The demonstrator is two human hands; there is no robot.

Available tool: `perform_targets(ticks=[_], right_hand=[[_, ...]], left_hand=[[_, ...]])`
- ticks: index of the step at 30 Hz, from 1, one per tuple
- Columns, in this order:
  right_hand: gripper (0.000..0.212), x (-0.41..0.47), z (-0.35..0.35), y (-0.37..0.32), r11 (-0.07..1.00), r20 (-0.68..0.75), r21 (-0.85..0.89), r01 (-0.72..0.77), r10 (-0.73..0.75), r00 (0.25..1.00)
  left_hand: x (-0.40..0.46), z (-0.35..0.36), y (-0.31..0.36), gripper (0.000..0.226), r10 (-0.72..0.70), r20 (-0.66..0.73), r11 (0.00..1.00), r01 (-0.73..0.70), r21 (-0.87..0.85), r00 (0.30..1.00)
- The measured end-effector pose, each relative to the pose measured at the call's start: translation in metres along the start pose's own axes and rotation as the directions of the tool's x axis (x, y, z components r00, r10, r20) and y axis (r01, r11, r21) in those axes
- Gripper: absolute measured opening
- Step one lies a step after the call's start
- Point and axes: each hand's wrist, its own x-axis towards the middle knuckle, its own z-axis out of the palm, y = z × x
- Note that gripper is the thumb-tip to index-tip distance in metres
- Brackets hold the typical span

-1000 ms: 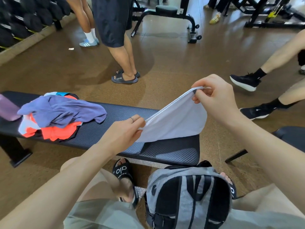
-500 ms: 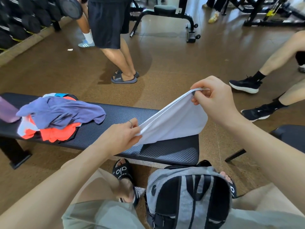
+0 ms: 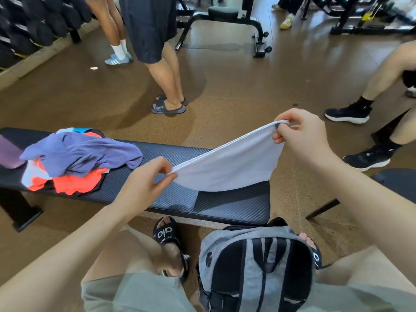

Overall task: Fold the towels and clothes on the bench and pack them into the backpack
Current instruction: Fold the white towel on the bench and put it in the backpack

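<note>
While both hands pinch towel point(image 3: 227, 170) (taut), raised

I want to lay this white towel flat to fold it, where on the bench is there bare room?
The bench shows bare pad between the pile of clothes at its left end and its right end, under the white towel that the left hand and right hand hold up. The left end is crowded.

Brown speckled gym floor point(image 3: 225, 86), dumbbell rack point(image 3: 27, 30), weight machines point(image 3: 225, 21) behind.
</note>
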Motion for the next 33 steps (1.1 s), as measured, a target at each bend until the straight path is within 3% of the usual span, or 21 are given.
perform_targets(ticks=[5, 10, 15, 20, 23, 27, 33], right_hand=[[0.026, 0.000, 0.000, 0.013, 0.987, 0.024, 0.087, -0.133, 0.131, 0.991], [0.017, 0.004, -0.004, 0.009, 0.972, 0.043, 0.188, -0.138, 0.132, 0.990], [0.013, 0.005, -0.011, -0.006, 0.961, 0.085, 0.263, -0.090, 0.070, 0.994], [0.013, 0.003, -0.011, -0.013, 0.983, -0.057, 0.169, 0.071, -0.062, 0.996], [0.013, 0.003, -0.002, -0.013, 0.993, -0.031, 0.101, 0.069, -0.066, 0.997], [0.013, 0.013, 0.003, -0.016, 0.987, -0.151, 0.114, 0.110, -0.092, 0.984], [0.017, 0.039, 0.025, -0.012, 1.000, 0.058, 0.000, 0.002, -0.002, 0.998]], left_hand=[[0.017, -0.014, 0.010, 0.010, -0.090, -0.128, 0.982, 0.067, -0.178, 0.988], [0.032, -0.029, 0.019, 0.005, -0.180, -0.193, 0.953, 0.123, -0.276, 0.965], [0.046, -0.048, 0.013, 0.005, -0.062, -0.306, 0.998, 0.051, -0.042, 0.950], [0.046, -0.064, 0.011, 0.016, 0.134, -0.404, 0.976, -0.051, 0.211, 0.905], [0.049, -0.064, 0.002, 0.014, 0.102, -0.402, 0.974, -0.009, 0.225, 0.910], [0.052, -0.064, 0.003, 0.014, 0.086, -0.427, 0.979, 0.003, 0.204, 0.900], [0.075, -0.057, -0.021, 0.014, -0.123, -0.365, 0.963, 0.200, 0.181, 0.923]])
